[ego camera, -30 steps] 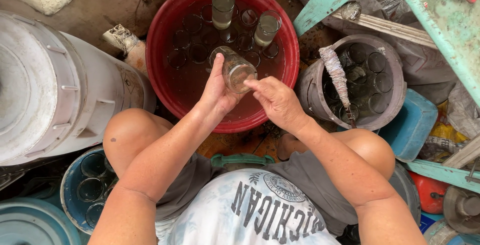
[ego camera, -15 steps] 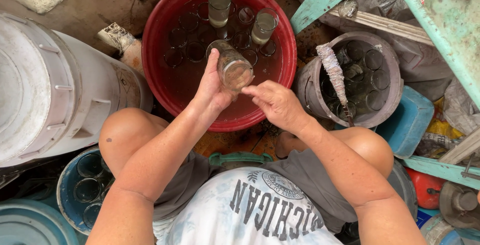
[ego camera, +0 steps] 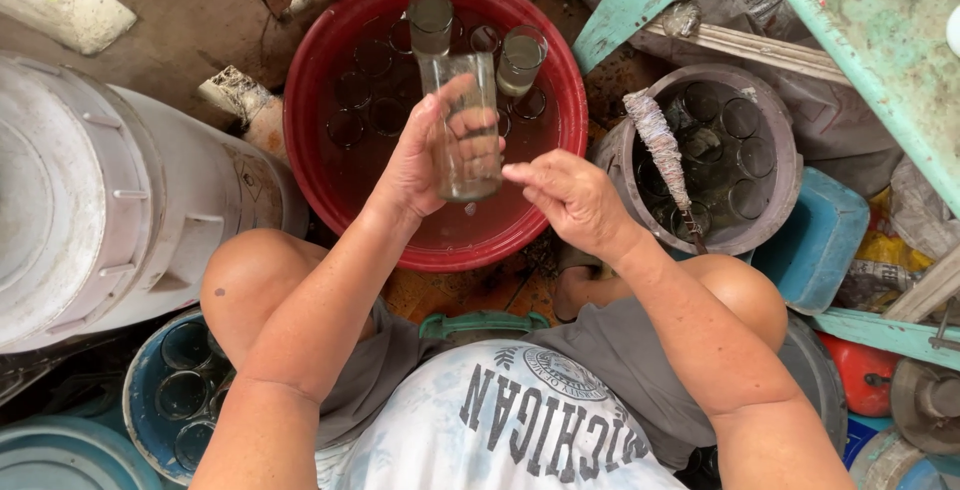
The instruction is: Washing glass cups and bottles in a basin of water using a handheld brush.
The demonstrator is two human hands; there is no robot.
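Note:
My left hand (ego camera: 425, 155) grips a clear drinking glass (ego camera: 470, 130), held upright above a red basin (ego camera: 330, 190) of murky water. Several more glasses lie under the water, and two stand upright at the far side (ego camera: 430, 20). My right hand (ego camera: 565, 195) hovers just right of the held glass, fingers loosely curled, holding nothing. Both hands are over the near half of the basin.
A grey bucket (ego camera: 775, 205) at the right holds several glasses and a bottle brush (ego camera: 665, 150). A blue bucket (ego camera: 145, 420) with glasses sits at the lower left. A large white drum (ego camera: 100, 210) stands left, and a teal table (ego camera: 860, 40) stands upper right.
My left hand has turned the glass from tilted to upright and lifted it. My right hand has come off the glass and drawn slightly to the right.

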